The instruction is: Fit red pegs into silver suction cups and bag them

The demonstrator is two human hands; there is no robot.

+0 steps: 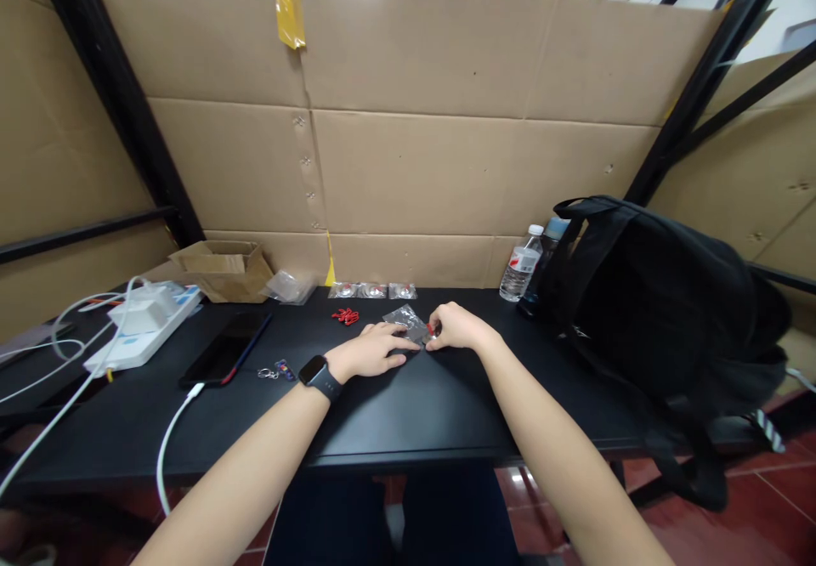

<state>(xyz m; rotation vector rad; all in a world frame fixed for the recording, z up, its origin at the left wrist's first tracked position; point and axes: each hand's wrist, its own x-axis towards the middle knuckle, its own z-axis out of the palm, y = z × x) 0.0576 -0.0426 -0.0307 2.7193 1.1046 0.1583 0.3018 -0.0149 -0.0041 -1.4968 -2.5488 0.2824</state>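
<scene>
A small clear plastic bag [408,321] lies on the black table in front of me. My left hand [376,351] rests low on the table with fingers stretched out, its fingertips at the bag's near edge. At the bag's right side, my right hand [456,328] is closed in a pinch on a small red piece [436,328] with a shiny part beside it; the fingers hide most of it. A little heap of red clips [346,317] sits left of the bag. Three filled clear packets [373,291] lie in a row behind.
On the left are a keyring [275,371], a phone [226,349] on a white cable, a white power strip [150,328] and a paper bag [223,271]. A water bottle [521,267] and a black backpack [663,311] stand right. Cardboard walls [414,166] enclose the table.
</scene>
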